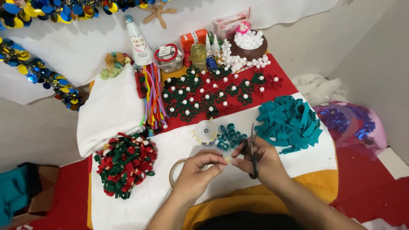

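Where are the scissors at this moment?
In the head view, the scissors hang on the right hand, low and right of centre, just below the teal felt loops and left of the teal strip pile.

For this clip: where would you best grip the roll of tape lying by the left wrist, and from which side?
Grip the tape roll by its outer left rim, coming from above and the left. It lies flat on the white cloth, and the left hand covers its right part, so only the left arc shows free.

small pale piece (227, 159) pinched, black scissors (252, 157) upright
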